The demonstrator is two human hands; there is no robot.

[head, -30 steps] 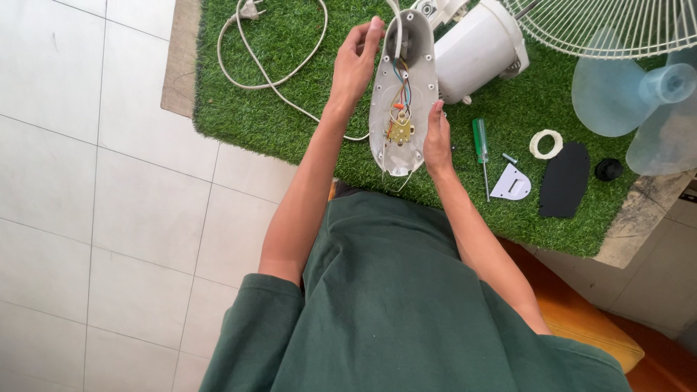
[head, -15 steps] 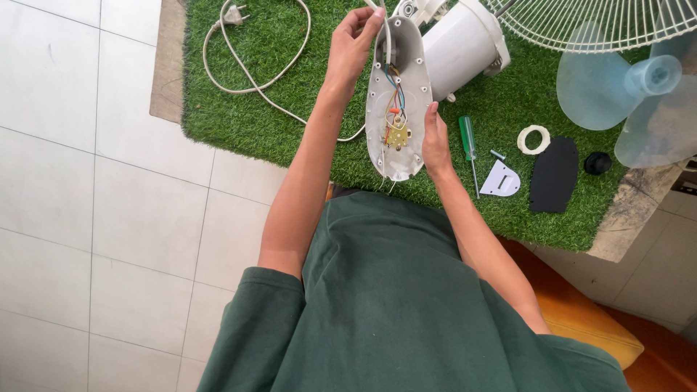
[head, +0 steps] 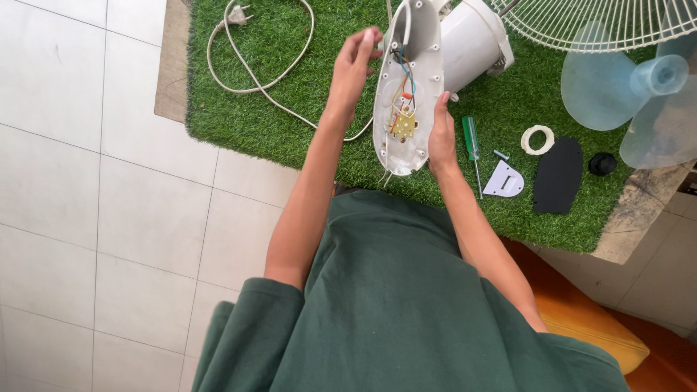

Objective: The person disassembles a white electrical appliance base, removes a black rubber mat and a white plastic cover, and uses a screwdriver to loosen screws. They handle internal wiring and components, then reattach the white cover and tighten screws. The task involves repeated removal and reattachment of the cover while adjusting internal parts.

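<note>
From the head camera I see my right hand (head: pixel 441 132) clamped on the right edge of an open white fan base shell (head: pixel 408 87), fingers curled round its rim and the thumb lying along the side, so the shell is held up above the middle of the green turf mat (head: pixel 290 87) with its hollow side facing me. Inside the shell a small brass-coloured switch block (head: pixel 403 125) sits low down, with coloured wires (head: pixel 404 69) running up from it. My left hand (head: pixel 353 69) is beside the shell's upper left edge, fingers loosely spread and slightly bent; whether the fingertips touch the rim I cannot tell, and it grips nothing. Just past the shell, toward the mat's far edge, lies the white motor housing (head: pixel 470 43). A white power cord (head: pixel 254 72) loops across the far left part of the mat, its plug (head: pixel 236 14) near the far left corner. Right of my right hand a green-handled screwdriver (head: pixel 472 138) lies on the turf, with a small screw-like piece (head: pixel 501 154) just beside it, then a white D-shaped cover plate (head: pixel 504 180), a black oval plate (head: pixel 557 176), a white ring (head: pixel 537 139) and a black knob (head: pixel 602 164) toward the right edge. A wire fan guard (head: pixel 602 25) and a pale blue fan blade (head: pixel 632 94) overhang the far right corner.
</note>
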